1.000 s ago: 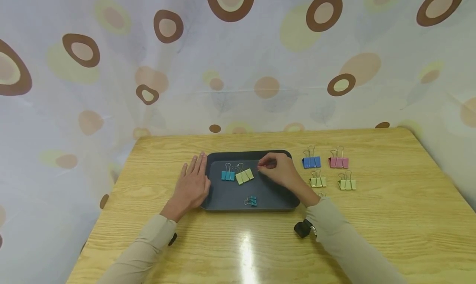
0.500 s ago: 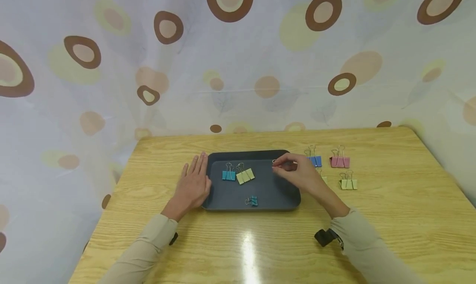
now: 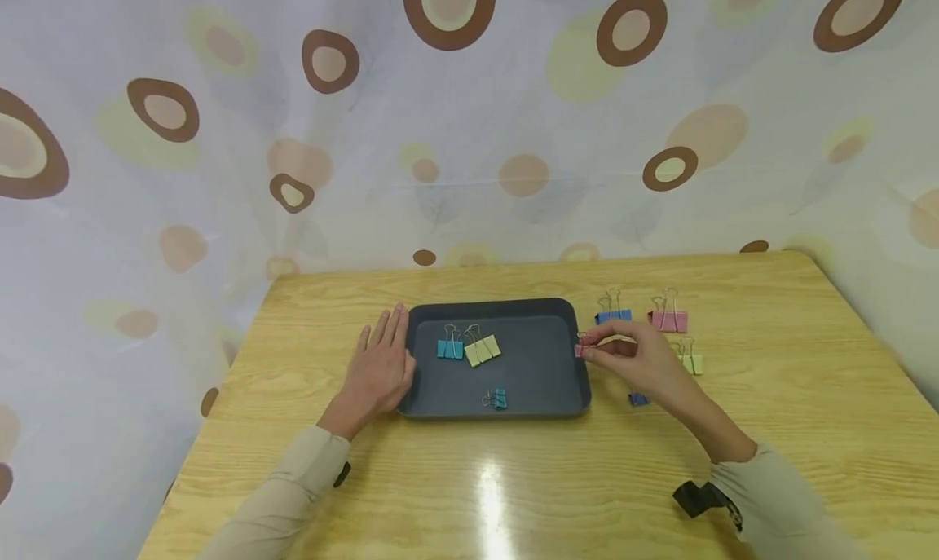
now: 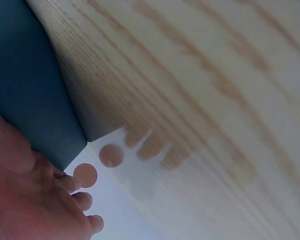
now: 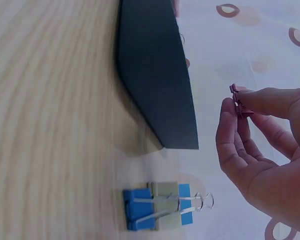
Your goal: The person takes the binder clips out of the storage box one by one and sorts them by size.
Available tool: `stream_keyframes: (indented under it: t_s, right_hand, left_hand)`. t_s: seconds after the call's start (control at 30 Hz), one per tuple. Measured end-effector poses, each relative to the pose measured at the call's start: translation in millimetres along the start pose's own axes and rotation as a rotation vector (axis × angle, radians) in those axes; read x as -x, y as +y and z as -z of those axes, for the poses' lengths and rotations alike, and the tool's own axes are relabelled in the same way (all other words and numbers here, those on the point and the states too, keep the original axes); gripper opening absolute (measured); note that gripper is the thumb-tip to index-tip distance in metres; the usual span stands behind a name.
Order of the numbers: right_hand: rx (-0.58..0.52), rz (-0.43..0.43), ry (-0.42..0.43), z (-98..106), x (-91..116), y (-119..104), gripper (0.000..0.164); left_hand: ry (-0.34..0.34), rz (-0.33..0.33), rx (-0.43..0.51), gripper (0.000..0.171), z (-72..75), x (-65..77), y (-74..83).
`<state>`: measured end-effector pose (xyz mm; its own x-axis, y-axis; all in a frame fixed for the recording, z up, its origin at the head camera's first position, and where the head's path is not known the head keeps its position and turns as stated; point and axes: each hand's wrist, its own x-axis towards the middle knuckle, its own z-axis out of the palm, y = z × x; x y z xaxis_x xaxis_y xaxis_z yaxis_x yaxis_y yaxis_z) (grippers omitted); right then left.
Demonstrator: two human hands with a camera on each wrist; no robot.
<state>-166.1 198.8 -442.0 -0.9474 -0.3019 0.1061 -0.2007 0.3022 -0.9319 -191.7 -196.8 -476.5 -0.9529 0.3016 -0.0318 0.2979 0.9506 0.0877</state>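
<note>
My right hand pinches a small pink binder clip between thumb and fingertips, at the tray's right rim. The right wrist view shows that pink clip held up off the table. My left hand lies with straight fingers along the left edge of the dark grey tray. Inside the tray are a teal binder clip, a pale yellow binder clip touching or close beside it, and a smaller teal binder clip near the front wall.
Right of the tray lie a blue binder clip, a larger pink binder clip, a pale yellow binder clip and a small dark blue binder clip, some partly behind my right hand. A patterned curtain hangs behind the wooden table.
My right hand has moved from over the middle of the tray rightward to its right rim, carrying the small pink binder clip. The left hand has stayed in place.
</note>
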Motion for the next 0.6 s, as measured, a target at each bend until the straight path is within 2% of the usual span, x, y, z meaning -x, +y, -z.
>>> stream_keyframes:
  t_s: [0.17, 0.37, 0.6]
  right_hand:
    - [-0.009, 0.031, 0.014, 4.8, 11.8, 4.7, 0.014]
    - [0.053, 0.068, 0.047, 13.1, 25.2, 4.1, 0.012]
    - [0.089, 0.035, 0.081, 27.8, 40.8, 11.5, 0.013]
  left_hand:
    - [-0.009, 0.01, 0.0, 0.066, 0.9, 1.0, 0.3]
    - [-0.006, 0.009, 0.0, 0.066, 1.2, 0.6, 1.6]
    - [0.001, 0.013, 0.005, 0.066, -0.8, 0.4, 1.7]
